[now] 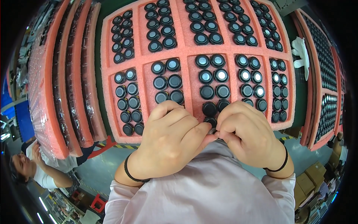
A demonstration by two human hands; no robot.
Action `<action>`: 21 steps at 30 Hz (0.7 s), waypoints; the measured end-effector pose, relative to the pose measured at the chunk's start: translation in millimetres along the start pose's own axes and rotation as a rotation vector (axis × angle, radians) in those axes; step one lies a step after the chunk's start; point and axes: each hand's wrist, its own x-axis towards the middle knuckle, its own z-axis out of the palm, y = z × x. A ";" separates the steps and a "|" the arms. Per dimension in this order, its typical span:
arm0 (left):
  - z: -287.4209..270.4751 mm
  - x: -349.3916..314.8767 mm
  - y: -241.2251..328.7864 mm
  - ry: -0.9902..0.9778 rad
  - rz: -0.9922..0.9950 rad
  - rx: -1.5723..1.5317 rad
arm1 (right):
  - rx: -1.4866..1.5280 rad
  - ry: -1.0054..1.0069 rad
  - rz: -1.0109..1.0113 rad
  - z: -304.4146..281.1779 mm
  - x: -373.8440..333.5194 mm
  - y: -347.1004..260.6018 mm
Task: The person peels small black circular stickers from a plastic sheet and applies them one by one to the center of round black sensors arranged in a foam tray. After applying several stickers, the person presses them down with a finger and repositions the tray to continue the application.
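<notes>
My left hand [167,140] and my right hand [253,136] meet at the near edge of a pink foam tray [184,56]. Both are closed, thumbs and forefingers pinched close together. Whatever sits between the fingertips is small and mostly hidden. Just beyond the fingertips are black round parts [209,109] with plain dark tops. The tray's compartments hold many such black discs [220,75], standing in paired columns; many have a grey or shiny round centre. My hands cover the near ends of the middle compartments.
Plastic-wrapped pink foam trays [80,74] stand stacked at the left. More filled trays [323,86] are at the right, with a white glove [300,54] beside them. A co-worker [41,164] is at lower left, near a red stool [99,203]. Cardboard boxes [311,179] stand at lower right.
</notes>
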 end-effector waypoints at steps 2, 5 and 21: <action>0.5 0.4 -0.3 0.001 0.003 -0.001 | 0.004 -0.002 0.007 -1.9 0.9 0.2; 2.2 0.8 -2.2 0.002 -0.007 -0.017 | -0.020 -0.120 -0.030 -12.8 7.9 -0.2; 18.3 8.4 -21.4 -0.071 -0.064 0.048 | -0.024 -0.377 0.187 -36.4 84.9 61.5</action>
